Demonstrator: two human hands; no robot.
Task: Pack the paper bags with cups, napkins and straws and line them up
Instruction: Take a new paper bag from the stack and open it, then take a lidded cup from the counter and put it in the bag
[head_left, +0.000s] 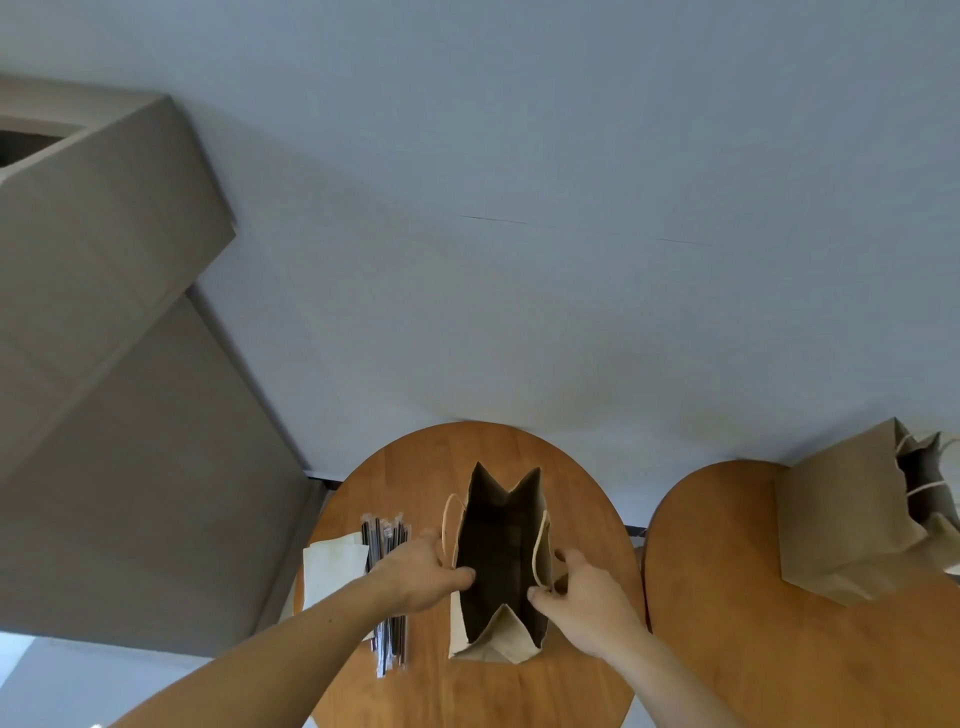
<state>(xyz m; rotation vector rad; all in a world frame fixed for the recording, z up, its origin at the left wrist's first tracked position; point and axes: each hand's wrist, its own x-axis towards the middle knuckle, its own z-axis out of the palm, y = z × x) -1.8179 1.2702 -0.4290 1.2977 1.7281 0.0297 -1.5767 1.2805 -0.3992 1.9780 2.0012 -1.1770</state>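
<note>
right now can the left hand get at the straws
Probably yes: the straws lie uncovered just beside the paper bag, partly under the left hand, which only has to let go of the bag's rim.

two round wooden tables: the centre table (467, 691) and the right table (727, 571). two paper bags for certain: the open bag (498, 551) at lower centre and the side bag (852, 514) at the right edge, with perhaps a third tucked behind it. one straw bundle (387, 535), too packed to count. one napkin stack (332, 571). two hands: left hand (415, 577), right hand (587, 597).
</note>
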